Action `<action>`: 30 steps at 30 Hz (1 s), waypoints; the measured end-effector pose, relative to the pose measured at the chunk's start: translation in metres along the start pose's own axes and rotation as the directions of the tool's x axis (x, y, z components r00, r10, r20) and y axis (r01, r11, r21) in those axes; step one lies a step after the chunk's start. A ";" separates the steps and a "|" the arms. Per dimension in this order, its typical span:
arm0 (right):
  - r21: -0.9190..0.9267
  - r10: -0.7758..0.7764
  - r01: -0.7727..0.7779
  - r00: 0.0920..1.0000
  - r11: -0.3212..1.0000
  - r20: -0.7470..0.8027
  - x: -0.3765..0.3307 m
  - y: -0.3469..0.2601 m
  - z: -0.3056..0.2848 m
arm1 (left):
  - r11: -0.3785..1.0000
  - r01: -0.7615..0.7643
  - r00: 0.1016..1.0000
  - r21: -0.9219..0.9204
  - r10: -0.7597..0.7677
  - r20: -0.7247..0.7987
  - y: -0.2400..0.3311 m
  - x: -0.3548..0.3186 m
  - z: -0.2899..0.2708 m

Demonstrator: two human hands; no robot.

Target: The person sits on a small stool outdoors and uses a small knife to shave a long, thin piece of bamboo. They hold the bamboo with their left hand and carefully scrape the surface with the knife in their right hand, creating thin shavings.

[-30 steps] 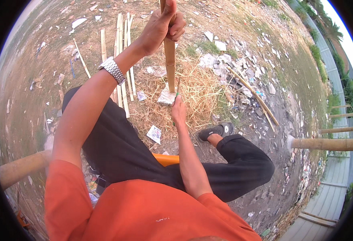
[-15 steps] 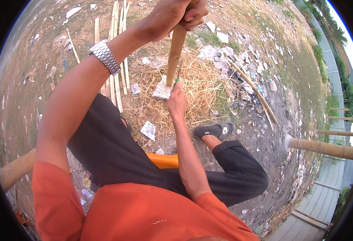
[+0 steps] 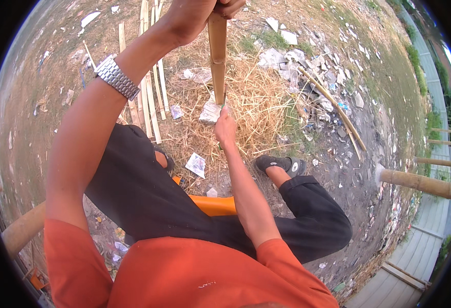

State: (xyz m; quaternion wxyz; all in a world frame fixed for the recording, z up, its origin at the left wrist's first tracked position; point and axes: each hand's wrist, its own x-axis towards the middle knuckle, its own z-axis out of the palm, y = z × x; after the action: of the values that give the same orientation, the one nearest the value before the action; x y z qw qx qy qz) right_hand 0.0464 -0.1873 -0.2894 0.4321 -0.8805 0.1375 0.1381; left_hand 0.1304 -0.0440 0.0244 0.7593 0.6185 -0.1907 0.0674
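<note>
My left hand [image 3: 197,15], a metal-banded watch on its wrist, is closed round the upper part of a bamboo piece [image 3: 218,51]; some of its fingers are cut off by the top edge. The bamboo stands nearly upright, its lower end at a pale stone block [image 3: 209,112] on the ground. Beside that lower end, my right hand [image 3: 226,127] grips a green-handled knife [image 3: 225,95]. The thin blade points up along the bamboo's right side; whether it touches the bamboo I cannot tell. Pale shavings [image 3: 261,102] lie heaped around the block.
Several long bamboo strips [image 3: 146,97] lie to the left of the shavings. A bamboo stick [image 3: 333,105] rests on broken rubble at the right. My legs straddle an orange seat [image 3: 212,205]. Bamboo poles [image 3: 420,185] and a grey fence [image 3: 415,251] stand at the far right.
My left hand and the bamboo's top have shifted left, and the bamboo has turned to show more of its inner face. The knife stays near the lower end. My view has tilted slightly.
</note>
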 end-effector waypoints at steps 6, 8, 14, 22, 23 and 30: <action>0.029 -0.046 0.045 0.999 0.999 0.022 -0.002 -0.035 -0.004 | 0.999 -0.044 0.999 0.031 0.045 -0.028 -0.023 -0.001 -0.017; -0.114 -0.015 0.019 0.999 0.993 0.041 0.009 -0.003 0.003 | 0.998 -0.054 0.996 0.023 0.055 -0.064 -0.021 0.000 -0.017; -0.141 0.102 -0.092 0.993 0.986 0.063 0.008 0.068 0.018 | 1.000 -0.001 0.996 -0.004 0.001 -0.089 -0.005 -0.004 0.000; 0.099 -0.062 0.064 0.998 0.993 -0.022 -0.023 -0.044 -0.021 | 0.998 -0.044 0.998 -0.036 0.042 -0.047 -0.023 -0.003 -0.015; 0.047 -0.059 0.060 0.998 0.997 -0.027 -0.023 -0.041 -0.018 | 0.998 -0.034 0.999 -0.056 0.033 -0.015 -0.023 -0.002 -0.013; -0.072 0.062 -0.060 0.998 0.996 0.027 -0.014 0.007 -0.018 | 0.998 0.027 0.992 -0.063 -0.019 0.122 -0.011 -0.005 -0.011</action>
State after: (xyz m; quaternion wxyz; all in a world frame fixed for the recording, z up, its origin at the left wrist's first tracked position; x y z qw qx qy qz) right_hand 0.0330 -0.2043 -0.2789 0.3981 -0.8886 0.1530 0.1689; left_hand 0.1321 -0.0350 0.0108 0.7665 0.5989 -0.2315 0.0150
